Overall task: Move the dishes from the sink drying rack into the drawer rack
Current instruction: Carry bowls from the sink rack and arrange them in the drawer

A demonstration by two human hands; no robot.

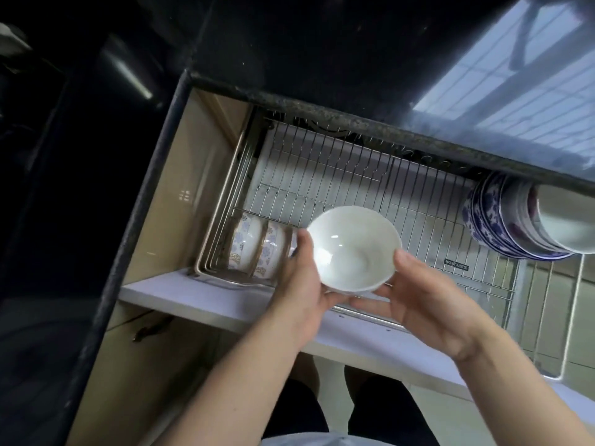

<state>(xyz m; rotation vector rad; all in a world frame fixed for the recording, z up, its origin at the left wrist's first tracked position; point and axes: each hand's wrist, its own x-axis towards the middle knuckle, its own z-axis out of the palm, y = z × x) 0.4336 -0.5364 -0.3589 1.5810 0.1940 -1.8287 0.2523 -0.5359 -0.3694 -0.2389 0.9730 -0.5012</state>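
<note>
Both hands cradled the plain white ceramic bowl (354,247) above the wire drawer rack (322,175): left hand (302,291) and right hand (428,300) each had a thumb on the rim, fingers curled beneath.

The pulled-out wire drawer rack (338,175) carries two floral-patterned bowls (254,249) standing on edge side by side in its near left corner, and a row of blue-and-white plates and bowls (502,220) standing on edge at its far right end, partly under the dark countertop (354,75).
</note>
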